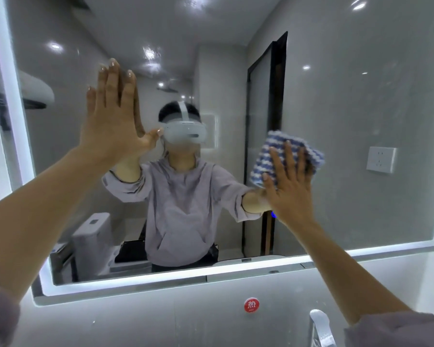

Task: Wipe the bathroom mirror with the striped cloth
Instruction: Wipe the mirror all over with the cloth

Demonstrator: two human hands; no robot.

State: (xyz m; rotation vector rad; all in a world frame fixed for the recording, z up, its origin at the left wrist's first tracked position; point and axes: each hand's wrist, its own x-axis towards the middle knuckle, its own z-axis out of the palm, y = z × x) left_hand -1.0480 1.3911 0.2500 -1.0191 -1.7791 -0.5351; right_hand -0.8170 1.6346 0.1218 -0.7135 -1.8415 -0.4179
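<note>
The bathroom mirror (361, 101) fills most of the view, framed by a lit white border. My right hand (290, 189) lies flat with straight fingers on the blue-and-white striped cloth (281, 149), pressing it against the glass right of centre. My left hand (113, 116) is spread flat against the mirror at the upper left, fingers pointing up, holding nothing. Both forearms reach in from the lower corners. The mirror reflects a person in a grey top wearing a white headset.
A chrome tap (321, 326) rises at the bottom right below the mirror. A round red hot-water sticker (251, 304) sits on the wall under the mirror's lower edge. The reflection shows a toilet, a dark door frame and a wall socket.
</note>
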